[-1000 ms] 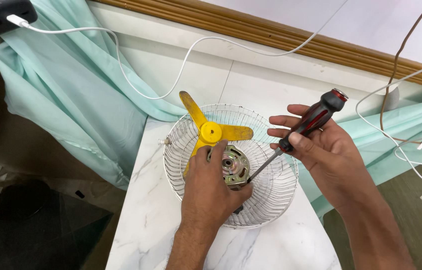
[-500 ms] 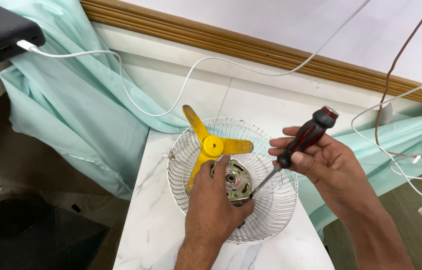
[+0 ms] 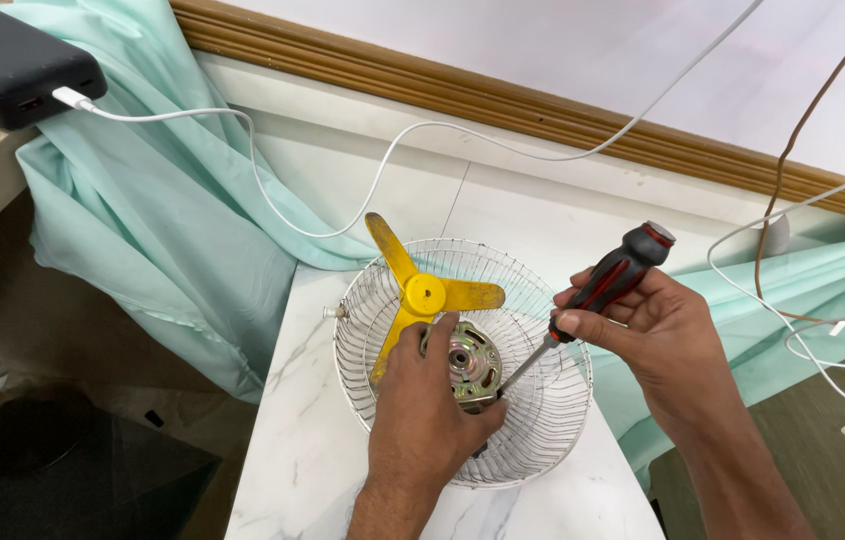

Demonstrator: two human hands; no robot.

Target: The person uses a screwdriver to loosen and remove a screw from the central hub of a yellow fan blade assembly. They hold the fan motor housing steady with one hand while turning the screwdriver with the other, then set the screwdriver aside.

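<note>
**Two hands on a fan motor inside a wire grille**

At far left, a dark rectangular power bank (image 3: 5, 62) lies on a wooden ledge, with a thin white cable (image 3: 273, 215) running from it across a draped pale green cloth (image 3: 158, 225).

Toward the middle, a round white wire fan grille (image 3: 543, 420) lies like a bowl on a white marble-patterned tabletop (image 3: 303, 460). Inside it, a yellow three-bladed plastic fan propeller (image 3: 425, 293) leans against the grille's far-left wall. Just beside the propeller, near the grille's centre, lies a round metal fan motor (image 3: 470, 364) with a silver hub.

The left hand (image 3: 423, 425) reaches into the grille from below. Its fingers curl together around the motor's near-left edge, the thumb pressed against the right side, so the hand is clamped on the motor.

To the right, the right hand (image 3: 658, 335) grips a screwdriver with a black-and-red handle (image 3: 618, 275). The fingers are wrapped tight round the handle, the thumb lying along it. The steel shaft slants down and left, its tip meeting the motor's right side.

At far right, white and brown wires (image 3: 793, 230) loop over more green cloth.
</note>
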